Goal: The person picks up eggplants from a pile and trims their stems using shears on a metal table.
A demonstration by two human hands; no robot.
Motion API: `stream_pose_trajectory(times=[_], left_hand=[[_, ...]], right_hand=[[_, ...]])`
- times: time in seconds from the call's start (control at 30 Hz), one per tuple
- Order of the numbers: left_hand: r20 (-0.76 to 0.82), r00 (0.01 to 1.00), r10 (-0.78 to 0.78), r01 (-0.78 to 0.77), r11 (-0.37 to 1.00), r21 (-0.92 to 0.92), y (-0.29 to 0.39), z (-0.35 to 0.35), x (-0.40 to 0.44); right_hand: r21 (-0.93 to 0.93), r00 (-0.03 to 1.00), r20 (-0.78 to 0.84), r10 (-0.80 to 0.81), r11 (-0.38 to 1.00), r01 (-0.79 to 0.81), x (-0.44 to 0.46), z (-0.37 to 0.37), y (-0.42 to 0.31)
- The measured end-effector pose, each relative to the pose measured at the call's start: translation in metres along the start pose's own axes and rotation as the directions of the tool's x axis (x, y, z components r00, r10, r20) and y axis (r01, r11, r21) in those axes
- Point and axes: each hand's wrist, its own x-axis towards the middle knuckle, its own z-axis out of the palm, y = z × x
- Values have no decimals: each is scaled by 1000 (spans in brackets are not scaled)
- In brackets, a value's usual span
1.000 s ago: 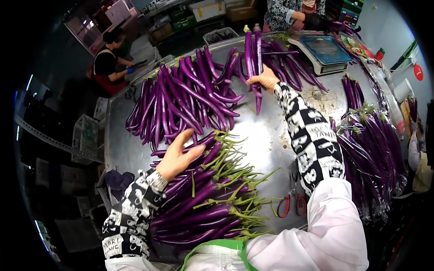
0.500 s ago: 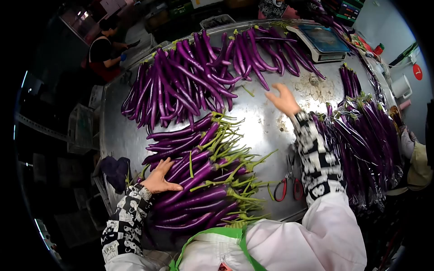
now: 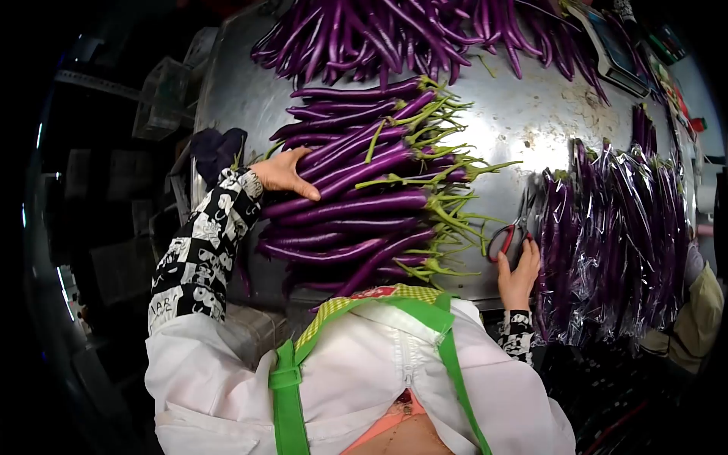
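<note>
Long purple eggplants lie in a pile in front of me, their green stems pointing right. My left hand rests on the pile's left side, thumb stretched out and apart from the fingers, some fingertips hidden among the eggplants. A pair of scissors with red and black handles lies right of the stems, blades pointing away from me. At the handles is my right hand, thumb and fingers apart; whether the fingertips touch the handles I cannot tell.
More eggplants are spread along the far side of the metal table. Eggplants in clear plastic bags stand at the right edge. A scale sits at the far right; a dark cloth hangs at the left.
My right hand has come back from the far middle of the table to the scissors. The view has tilted down. My left hand stays on the eggplant pile.
</note>
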Motion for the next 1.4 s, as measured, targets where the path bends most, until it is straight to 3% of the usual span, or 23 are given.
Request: stream_pose_trajectory(times=[0.07,0.13,0.2,0.27,0.33,0.4,0.43,0.47,0.53,0.6,0.7,0.77,0.8,0.87,1.0,1.2,1.27,1.37,1.4], left_hand=[[-92,996,7,1,996,91,6,3,0],[-102,995,22,-18,999,38,14,7,1],[-115,992,42,-26,990,137,8,7,5],[-113,993,27,-13,992,124,36,3,-10],[-116,993,8,5,994,107,42,2,-15],[-138,985,105,-108,994,-11,33,4,-10],[-73,996,46,-60,977,-206,44,5,-16],[-71,996,48,-62,977,-205,43,3,-15],[-96,985,142,-144,989,-11,40,-3,-12],[-49,992,113,-113,994,0,46,-13,-16],[18,1000,-13,15,991,-130,32,-12,-6],[143,977,161,-104,935,-339,26,-10,1],[324,943,79,46,932,-360,30,-17,11],[475,880,-7,184,926,-328,53,-26,21],[272,958,-93,125,987,-102,50,-5,50],[240,967,84,-42,984,-174,72,2,16],[208,978,-1,27,992,-124,87,-10,2],[97,991,96,-85,990,-110,89,-31,-20],[78,995,62,-55,994,-91,93,-37,-33]], right_hand=[[-174,999,28,-35,984,40,-15,10,-5],[-240,998,4,-58,969,57,-20,15,-11],[-225,999,-8,-44,974,41,-18,13,-13],[-213,999,-22,-27,977,22,-14,9,-13],[-94,992,29,127,988,-124,-10,7,-10],[-81,983,22,183,980,-181,-7,10,-7],[-98,984,14,176,980,-174,-4,9,-10],[-114,986,6,168,979,-167,-1,9,-12],[-92,988,-10,151,984,-151,2,17,-9],[14,982,-10,191,981,-191,6,26,-7],[-19,975,-1,221,975,-221,10,26,-9],[-50,972,1,233,971,-233,11,23,-12],[-50,971,5,238,970,-237,11,22,-13],[-58,968,-3,249,967,-249,14,17,-16],[-68,954,7,301,952,-299,16,13,-25],[-3,950,17,311,950,-311,21,16,-4],[13,943,42,332,943,-332,21,7,-6],[66,930,98,354,930,-361,18,2,8],[329,893,221,392,832,-447,16,7,18]])
